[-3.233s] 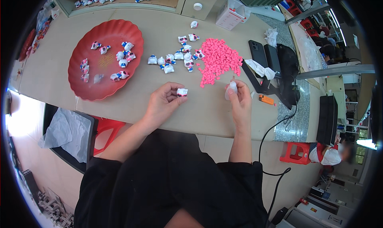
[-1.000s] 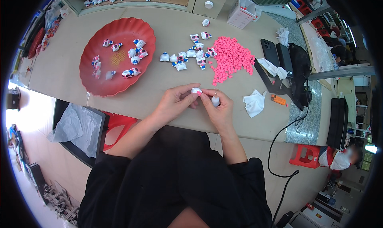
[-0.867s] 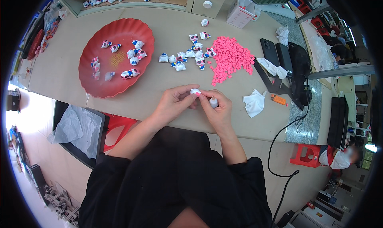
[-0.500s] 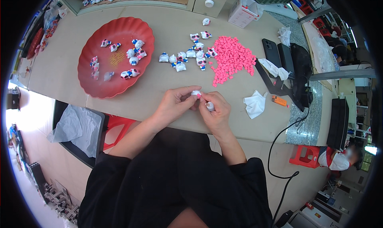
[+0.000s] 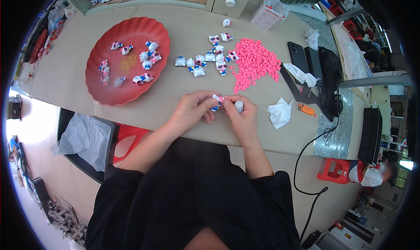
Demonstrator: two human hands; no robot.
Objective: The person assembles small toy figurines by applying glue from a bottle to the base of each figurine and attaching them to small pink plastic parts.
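Note:
Pinched between the thumb and fingers of my left hand [image 5: 188,111] is a small white cat figurine [image 5: 215,107] with dark eyes, a blue body and a pink piece on its head. The thumb and forefinger of my right hand [image 5: 246,118] touch the figurine's pink piece. A small white bottle [image 5: 239,105] is tucked in that same hand; its lower part is hidden by the fingers. Beyond my hands, several similar figurines [image 5: 198,71] lie loosely grouped on the table, next to a heap of small pink pieces [image 5: 258,61].
A scalloped red tray [image 5: 97,89] at the left holds several figurines. To the right lie a crumpled white tissue [image 5: 280,113], an orange lighter [image 5: 306,109] and a black phone [image 5: 297,54]. At the back stand a white box [image 5: 265,13] and a grey-green cabinet [image 5: 225,2]. A black cable [image 5: 296,167] hangs at the right.
The figurine has turned, so its face and blue body now show. My right hand has shifted slightly right, and the bottle in it has moved up and away from the figurine.

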